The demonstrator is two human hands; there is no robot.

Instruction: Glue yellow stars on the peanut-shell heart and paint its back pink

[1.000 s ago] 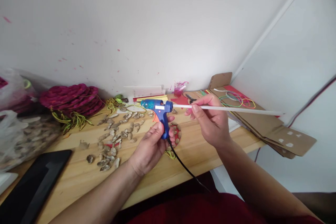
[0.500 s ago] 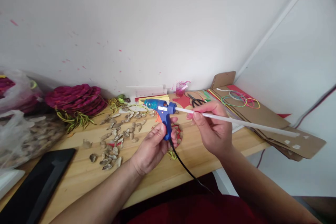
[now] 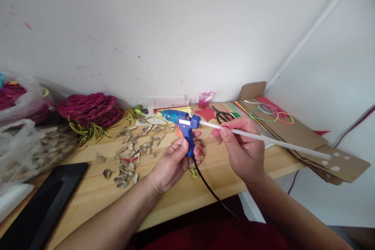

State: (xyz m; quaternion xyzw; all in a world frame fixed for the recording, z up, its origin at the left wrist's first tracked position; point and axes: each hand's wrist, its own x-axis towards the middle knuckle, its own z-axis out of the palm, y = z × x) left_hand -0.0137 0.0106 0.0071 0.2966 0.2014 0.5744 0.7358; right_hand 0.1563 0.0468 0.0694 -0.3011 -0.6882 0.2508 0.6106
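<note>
"Grips what with the left hand [image 3: 170,164]?"

"Clasps a blue glue gun [image 3: 187,129] by its handle at dial centre, aimed just past nine o'clock."

"And with the right hand [image 3: 247,152]?"

"Pinches a white glue stick [image 3: 281,143] running from the gun's rear to between three and four, above a wooden table [image 3: 216,168] with peanut shells [image 3: 143,147] toward eight."

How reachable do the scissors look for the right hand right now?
Probably yes: the scissors lie just beyond the right hand, with nothing seen on top of them. But that hand is pinching the glue stick, so it would likely have to let go first.
</note>
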